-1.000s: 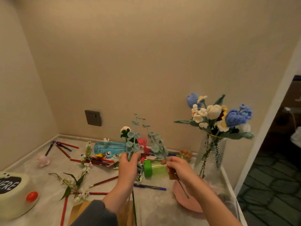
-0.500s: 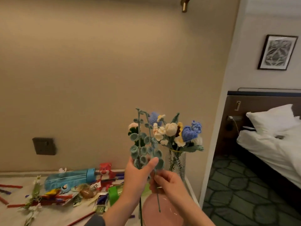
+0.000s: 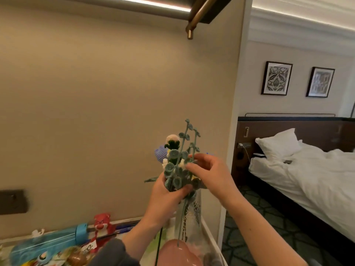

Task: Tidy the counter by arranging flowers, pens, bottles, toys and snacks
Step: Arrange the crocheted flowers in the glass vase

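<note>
Lifted higher and carried rightward since half a second ago, the teal crocheted sprigs [image 3: 175, 167] are now standing in front of the bouquet [image 3: 161, 153] rather than to its left. The right hand [image 3: 211, 173] has climbed from the lower stems to the leaves. The left hand [image 3: 165, 198] is gripping the sprigs, thumb and fingers wrapped round the lower leaves. The right hand's fingers are curving against the upper foliage; whether they are pinching a sprig or only touching it cannot be told.

The flower step appears to be under way: adding these sprigs to the glass vase [image 3: 192, 212] at the counter's right end. The sprigs are running nearly upright, tips up and leaning slightly right. Their bare stems are hanging below the fist, beside the vase and over a pink plate [image 3: 178, 252]. The next move probably calls for raising the stem ends above the vase's mouth, then lowering them among the stems already there.
</note>
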`<state>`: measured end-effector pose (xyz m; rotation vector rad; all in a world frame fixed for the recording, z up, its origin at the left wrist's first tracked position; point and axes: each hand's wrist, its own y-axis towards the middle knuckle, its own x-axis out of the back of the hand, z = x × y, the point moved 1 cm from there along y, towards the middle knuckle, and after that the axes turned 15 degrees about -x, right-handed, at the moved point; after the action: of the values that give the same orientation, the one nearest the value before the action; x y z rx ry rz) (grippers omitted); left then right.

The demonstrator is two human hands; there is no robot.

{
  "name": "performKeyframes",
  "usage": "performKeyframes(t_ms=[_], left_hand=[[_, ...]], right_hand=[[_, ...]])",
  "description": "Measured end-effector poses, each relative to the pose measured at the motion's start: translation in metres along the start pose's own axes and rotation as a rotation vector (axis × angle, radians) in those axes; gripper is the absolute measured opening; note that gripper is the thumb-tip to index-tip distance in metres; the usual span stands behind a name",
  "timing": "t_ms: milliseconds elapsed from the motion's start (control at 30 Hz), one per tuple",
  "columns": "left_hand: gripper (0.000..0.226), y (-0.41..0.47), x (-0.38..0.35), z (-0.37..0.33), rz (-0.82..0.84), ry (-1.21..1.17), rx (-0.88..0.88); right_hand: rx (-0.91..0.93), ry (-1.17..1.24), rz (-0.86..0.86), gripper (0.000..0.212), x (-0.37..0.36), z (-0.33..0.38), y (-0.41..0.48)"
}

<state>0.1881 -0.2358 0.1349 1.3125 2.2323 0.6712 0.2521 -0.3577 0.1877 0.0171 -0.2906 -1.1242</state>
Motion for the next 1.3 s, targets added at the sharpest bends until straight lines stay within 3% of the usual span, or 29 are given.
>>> performKeyframes(t_ms=[133, 200, 300, 367, 533, 767, 1000, 1300], left_hand=[[0.033, 0.026, -0.003, -0.016, 0.023, 0.003, -0.033], [0.026, 0.043, -0.004, -0.026, -0.001, 0.007, -0.017], [0.036, 0.071, -0.004, -0.035, -0.032, -0.093, 0.045], [0.029, 0.088, -0.006, -0.041, -0.058, -0.165, 0.077], [0.017, 0.126, -0.021, -0.069, -0.087, -0.238, -0.025], [0.021, 0.183, -0.027, -0.089, -0.101, -0.411, -0.117], [0.010, 0.214, -0.036, -0.052, -0.116, -0.056, -0.323], [0.013, 0.234, -0.026, 0.019, -0.054, 0.027, -0.173]], right_hand=[[0.086, -0.065, -0.077, 0.020, 0.007, 0.023, 0.018], [0.157, -0.066, -0.190, 0.017, 0.015, 0.037, 0.025], [0.244, -0.014, -0.353, 0.011, 0.029, 0.058, 0.035], [0.273, -0.016, -0.453, 0.018, 0.037, 0.070, 0.045], [0.371, 0.017, -0.599, 0.016, 0.053, 0.098, 0.063], [0.463, 0.003, -0.666, 0.013, 0.068, 0.123, 0.089], [0.386, -0.082, -0.584, 0.014, 0.057, 0.080, 0.138], [0.222, -0.069, -0.480, 0.012, 0.058, 0.038, 0.189]])
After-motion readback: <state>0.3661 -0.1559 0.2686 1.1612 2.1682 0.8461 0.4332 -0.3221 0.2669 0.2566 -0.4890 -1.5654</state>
